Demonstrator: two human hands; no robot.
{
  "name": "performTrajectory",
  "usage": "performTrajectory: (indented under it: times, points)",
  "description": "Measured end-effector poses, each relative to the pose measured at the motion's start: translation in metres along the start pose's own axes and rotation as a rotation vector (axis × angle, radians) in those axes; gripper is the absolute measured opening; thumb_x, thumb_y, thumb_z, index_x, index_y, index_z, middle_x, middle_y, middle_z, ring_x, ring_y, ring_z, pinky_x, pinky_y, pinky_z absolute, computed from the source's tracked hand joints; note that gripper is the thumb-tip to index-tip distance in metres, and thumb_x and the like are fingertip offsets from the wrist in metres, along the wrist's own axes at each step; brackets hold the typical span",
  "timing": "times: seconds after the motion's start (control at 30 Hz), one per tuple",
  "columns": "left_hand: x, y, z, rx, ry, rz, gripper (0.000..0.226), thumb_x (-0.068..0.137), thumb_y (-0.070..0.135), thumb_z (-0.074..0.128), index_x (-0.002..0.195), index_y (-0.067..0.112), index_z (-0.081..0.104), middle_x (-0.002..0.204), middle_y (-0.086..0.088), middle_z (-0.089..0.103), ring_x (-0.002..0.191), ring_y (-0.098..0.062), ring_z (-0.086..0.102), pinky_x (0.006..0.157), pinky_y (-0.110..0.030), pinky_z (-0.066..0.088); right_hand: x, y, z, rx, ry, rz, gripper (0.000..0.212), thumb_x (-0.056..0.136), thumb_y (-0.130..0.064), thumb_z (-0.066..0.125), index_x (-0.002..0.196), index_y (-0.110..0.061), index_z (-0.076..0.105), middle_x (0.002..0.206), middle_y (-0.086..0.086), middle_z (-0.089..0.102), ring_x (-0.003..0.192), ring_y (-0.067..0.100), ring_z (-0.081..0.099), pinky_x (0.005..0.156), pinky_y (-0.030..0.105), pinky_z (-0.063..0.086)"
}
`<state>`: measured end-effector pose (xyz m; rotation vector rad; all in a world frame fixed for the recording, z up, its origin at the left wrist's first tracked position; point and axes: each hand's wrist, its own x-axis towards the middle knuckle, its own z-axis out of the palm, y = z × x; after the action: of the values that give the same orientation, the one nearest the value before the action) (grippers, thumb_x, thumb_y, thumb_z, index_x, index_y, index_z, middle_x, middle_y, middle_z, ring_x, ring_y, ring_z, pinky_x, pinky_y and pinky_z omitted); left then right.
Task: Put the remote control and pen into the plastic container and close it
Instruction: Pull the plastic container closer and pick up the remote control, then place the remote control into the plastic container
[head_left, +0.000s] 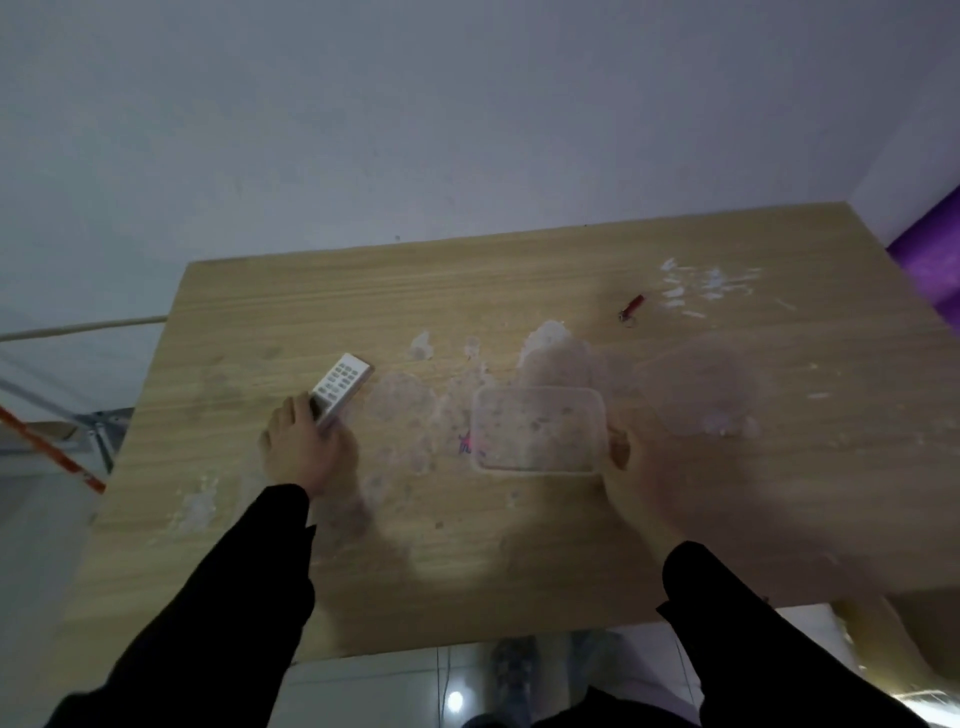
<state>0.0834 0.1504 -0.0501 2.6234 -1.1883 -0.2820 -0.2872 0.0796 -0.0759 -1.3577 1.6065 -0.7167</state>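
Note:
A white remote control (343, 387) with grey buttons lies at an angle on the left part of the wooden table (363, 291). My left hand (306, 447) grips its near end. A clear rectangular plastic container (540, 431) sits open at the table's middle. My right hand (644, 467), blurred, holds its right rim with the thumb on the edge. A small red pen-like object with a metal ring (631, 307) lies farther back on the right, away from both hands. A blurred translucent shape (696, 384) shows beyond my right hand; I cannot tell whether it is the lid.
White smears and residue (706, 286) mark the tabletop, with a pink scribble (466, 444) at the container's left side. A purple object (930, 260) stands past the right edge. A folding frame with an orange strap (78, 457) is left of the table.

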Motion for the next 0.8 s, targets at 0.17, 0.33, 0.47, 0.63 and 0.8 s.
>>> performTrajectory:
  times: [0.17,0.33,0.47,0.63,0.8]
  points:
    - [0.005,0.003,0.003,-0.116,-0.010,-0.045,0.038,0.081,0.016,0.065,0.112,-0.004,0.053,0.109,-0.034,0.057,0.098,-0.050,0.055,0.085,-0.053,0.046,-0.001,0.000,-0.002,-0.007,-0.029,0.027,0.029,0.091,-0.016,0.058,0.119,-0.010,0.054,0.110,0.009,0.064,0.099,0.027,0.063,0.085,0.048,0.055]
    - [-0.016,0.049,-0.004,-0.339,-0.035,-0.044,0.058,0.079,0.007,0.065,0.131,-0.005,0.043,0.121,-0.032,0.058,0.111,-0.044,0.054,0.090,-0.044,0.044,0.002,0.000,-0.004,0.001,-0.053,0.057,0.026,0.092,-0.016,0.056,0.117,-0.011,0.056,0.108,0.012,0.064,0.094,0.031,0.064,0.082,0.049,0.057]
    - [-0.055,0.101,-0.009,-0.446,-0.036,0.258,0.044,0.080,0.005,0.065,0.123,0.002,0.055,0.113,-0.021,0.062,0.097,-0.029,0.059,0.080,-0.027,0.041,0.003,-0.002,-0.006,-0.002,-0.052,0.058,0.022,0.091,-0.012,0.056,0.113,-0.007,0.058,0.101,0.012,0.065,0.083,0.026,0.063,0.073,0.039,0.054]
    - [-0.092,0.132,0.009,-0.428,-0.178,0.594,0.047,0.080,0.003,0.062,0.126,0.008,0.053,0.116,-0.010,0.059,0.100,-0.015,0.055,0.085,-0.019,0.040,0.001,-0.004,-0.008,0.037,-0.075,0.077,0.021,0.092,-0.013,0.055,0.112,-0.006,0.059,0.101,0.011,0.065,0.085,0.022,0.062,0.075,0.037,0.052]
    - [-0.098,0.129,0.029,-0.282,-0.322,0.695,0.048,0.079,0.000,0.057,0.126,0.006,0.051,0.121,-0.012,0.056,0.107,-0.026,0.054,0.093,-0.026,0.040,0.000,-0.005,-0.011,0.055,-0.101,0.085,0.019,0.093,-0.014,0.053,0.111,-0.009,0.058,0.106,0.010,0.066,0.091,0.024,0.063,0.081,0.040,0.052]
